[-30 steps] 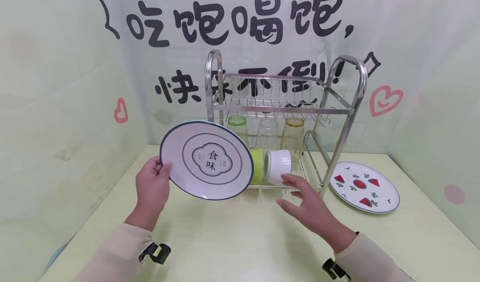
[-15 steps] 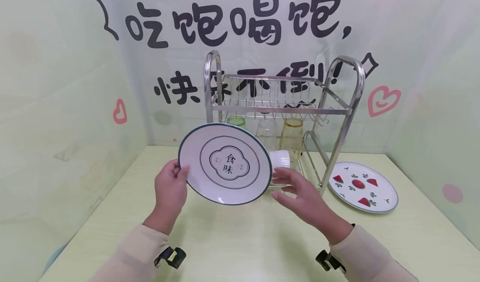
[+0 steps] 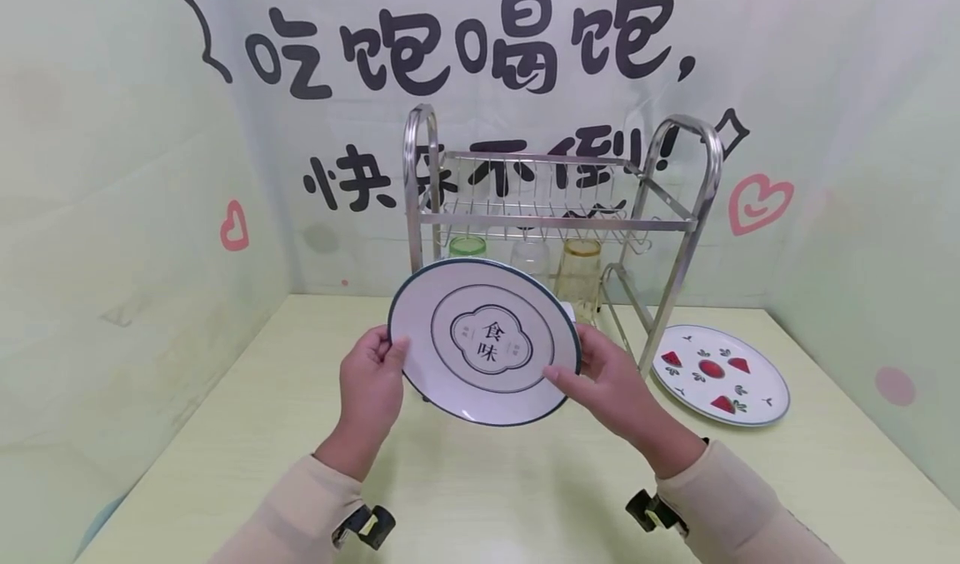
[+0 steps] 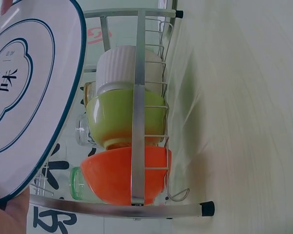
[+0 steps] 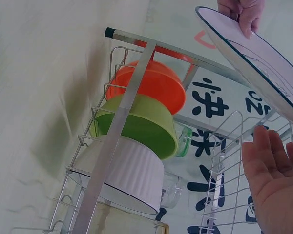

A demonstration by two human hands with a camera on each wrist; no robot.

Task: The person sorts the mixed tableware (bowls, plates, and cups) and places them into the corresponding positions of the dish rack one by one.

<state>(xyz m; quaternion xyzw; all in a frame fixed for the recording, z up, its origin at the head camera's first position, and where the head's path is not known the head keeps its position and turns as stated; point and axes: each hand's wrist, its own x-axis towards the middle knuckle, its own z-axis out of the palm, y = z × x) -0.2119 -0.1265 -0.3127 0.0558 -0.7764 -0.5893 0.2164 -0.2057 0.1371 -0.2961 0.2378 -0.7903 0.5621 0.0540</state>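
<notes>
A white plate point(image 3: 491, 343) with a dark rim and printed characters is held up in front of the rack, tilted with its face towards me. My left hand point(image 3: 371, 385) pinches its left edge, thumb on the face and fingers behind. At the right edge my right hand point(image 3: 615, 389) has its thumb over the face and its fingers behind the rim; in the right wrist view those fingers point(image 5: 271, 161) look fairly straight. Behind the plate, the metal dish rack point(image 3: 555, 224) holds an orange bowl point(image 4: 124, 175), a green bowl point(image 4: 124, 114) and a white ribbed bowl point(image 5: 127, 170) below.
Upside-down glasses stand in the rack's lower level, one green-tinted point(image 3: 468, 247), one clear point(image 3: 530, 256), one amber point(image 3: 579, 272). A plate with watermelon pictures point(image 3: 720, 376) lies on the table point(image 3: 480, 497), right of the rack. Printed sheets wall the back and sides.
My left hand has carried the plate rightwards and slightly down, across the front of the bowls. My right hand, apart from it a second ago, has taken its right edge.
</notes>
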